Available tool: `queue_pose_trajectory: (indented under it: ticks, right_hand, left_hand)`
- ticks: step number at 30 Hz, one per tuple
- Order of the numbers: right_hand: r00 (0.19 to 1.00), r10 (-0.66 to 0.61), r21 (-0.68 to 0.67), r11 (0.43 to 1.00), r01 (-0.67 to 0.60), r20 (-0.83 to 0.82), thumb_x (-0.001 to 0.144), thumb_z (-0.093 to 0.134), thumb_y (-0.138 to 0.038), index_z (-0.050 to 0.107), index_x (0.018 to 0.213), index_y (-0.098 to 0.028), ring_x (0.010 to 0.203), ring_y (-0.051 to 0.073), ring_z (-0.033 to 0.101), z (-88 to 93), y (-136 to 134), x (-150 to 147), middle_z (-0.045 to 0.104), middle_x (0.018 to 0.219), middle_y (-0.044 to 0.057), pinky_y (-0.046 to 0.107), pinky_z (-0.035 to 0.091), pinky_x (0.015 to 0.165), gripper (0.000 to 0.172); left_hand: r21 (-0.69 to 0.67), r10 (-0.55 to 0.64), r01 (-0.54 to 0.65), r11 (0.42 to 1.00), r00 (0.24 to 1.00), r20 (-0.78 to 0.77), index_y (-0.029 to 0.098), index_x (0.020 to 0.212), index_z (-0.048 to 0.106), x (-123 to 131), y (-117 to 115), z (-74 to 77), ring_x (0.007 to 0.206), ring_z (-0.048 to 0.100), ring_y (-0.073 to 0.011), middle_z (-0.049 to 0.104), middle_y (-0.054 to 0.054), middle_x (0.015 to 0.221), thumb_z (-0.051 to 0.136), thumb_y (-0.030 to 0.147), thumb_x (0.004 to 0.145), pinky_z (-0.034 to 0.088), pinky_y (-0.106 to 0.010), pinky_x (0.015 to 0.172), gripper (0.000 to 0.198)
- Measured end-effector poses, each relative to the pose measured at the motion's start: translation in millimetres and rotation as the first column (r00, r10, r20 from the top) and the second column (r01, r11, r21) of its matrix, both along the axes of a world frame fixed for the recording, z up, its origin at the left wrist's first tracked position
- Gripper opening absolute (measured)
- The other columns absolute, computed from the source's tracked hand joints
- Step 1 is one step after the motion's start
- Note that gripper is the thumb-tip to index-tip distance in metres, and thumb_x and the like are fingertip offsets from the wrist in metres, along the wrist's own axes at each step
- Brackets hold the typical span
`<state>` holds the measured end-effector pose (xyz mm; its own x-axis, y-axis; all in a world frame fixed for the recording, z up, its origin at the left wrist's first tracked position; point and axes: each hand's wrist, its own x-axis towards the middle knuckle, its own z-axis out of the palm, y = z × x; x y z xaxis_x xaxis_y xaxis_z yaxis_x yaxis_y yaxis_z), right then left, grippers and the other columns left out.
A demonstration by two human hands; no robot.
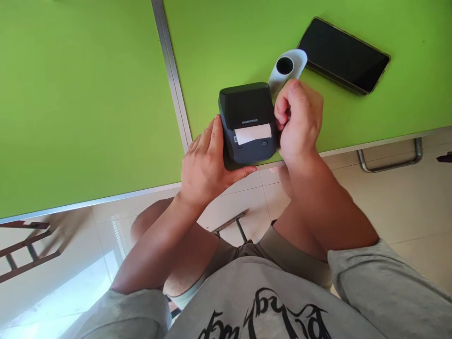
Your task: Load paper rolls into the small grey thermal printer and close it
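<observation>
One printer (245,106) sits between left fingers (216,135), spread along its side, and tightly curled right fingers (281,109).

Dark-screened phone (348,55) on a green tabletop (88,94), metal seam strip (172,70), pale tiled floor (381,202), bent metal bar (418,149)

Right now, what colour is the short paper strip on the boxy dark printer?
The paper strip is white; see the head view.
</observation>
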<state>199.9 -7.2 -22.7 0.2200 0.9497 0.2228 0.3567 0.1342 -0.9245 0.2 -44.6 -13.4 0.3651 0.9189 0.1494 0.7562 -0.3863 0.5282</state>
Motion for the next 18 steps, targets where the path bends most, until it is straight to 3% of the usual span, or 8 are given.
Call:
queue_pose_trajectory:
  ticks: [4, 10, 15, 18]
  right_hand:
    - [0.999, 0.034, 0.042, 0.999, -0.033, -0.023, 0.098, 0.039, -0.079, 0.04, 0.066, -0.027, 0.071, 0.023, 0.051, 3.1, -2, -1, 0.052, 0.07, 0.005, 0.041, 0.047, 0.07, 0.062]
    - [0.99, 0.109, 0.166, 0.982, -0.092, -0.094, 0.097, 0.046, -0.077, 0.037, 0.065, -0.026, 0.064, 0.02, 0.04, 7.3, 1, -3, 0.041, 0.066, 0.002, 0.037, 0.038, 0.062, 0.061]
    - [0.964, 0.21, 0.197, 0.964, -0.176, -0.166, 0.098, 0.055, -0.068, 0.036, 0.065, -0.027, 0.062, 0.018, 0.032, 9.6, 4, -3, 0.036, 0.064, 0.0, 0.035, 0.032, 0.06, 0.056]
    - [0.937, 0.26, 0.189, 0.957, -0.218, -0.235, 0.097, 0.06, -0.063, 0.035, 0.065, -0.027, 0.06, 0.017, 0.026, 14.1, 3, -3, 0.031, 0.064, -0.001, 0.034, 0.029, 0.059, 0.054]
  left_hand:
    - [-0.021, -0.012, 0.012, 1.0, 1.0, 0.016, 0.025, 0.161, 0.042, -3, -3, 0.7, 0.134, 0.064, -0.0412, 0.06, -0.018, 0.153, 0.058, 0.096, 0.074, 0.056, -0.052, 0.11, 0.113]
    - [-0.023, 0.003, -0.002, 1.0, 1.0, 0.029, 0.028, 0.158, 0.047, -4, -2, 5.4, 0.129, 0.067, -0.0393, 0.066, -0.015, 0.146, 0.061, 0.09, 0.079, 0.058, -0.05, 0.105, 0.102]
    - [-0.035, 0.005, -0.005, 0.999, 1.0, -0.006, 0.028, 0.148, 0.058, -5, 4, 15.0, 0.118, 0.072, -0.037, 0.073, -0.013, 0.135, 0.057, 0.092, 0.08, 0.06, -0.046, 0.09, 0.094]
    - [0.007, 0.0, 0.001, 1.0, 0.997, -0.071, 0.025, 0.14, 0.066, -9, 12, 14.3, 0.101, 0.077, -0.0355, 0.079, -0.012, 0.122, 0.057, 0.098, 0.073, 0.058, -0.045, 0.076, 0.1]
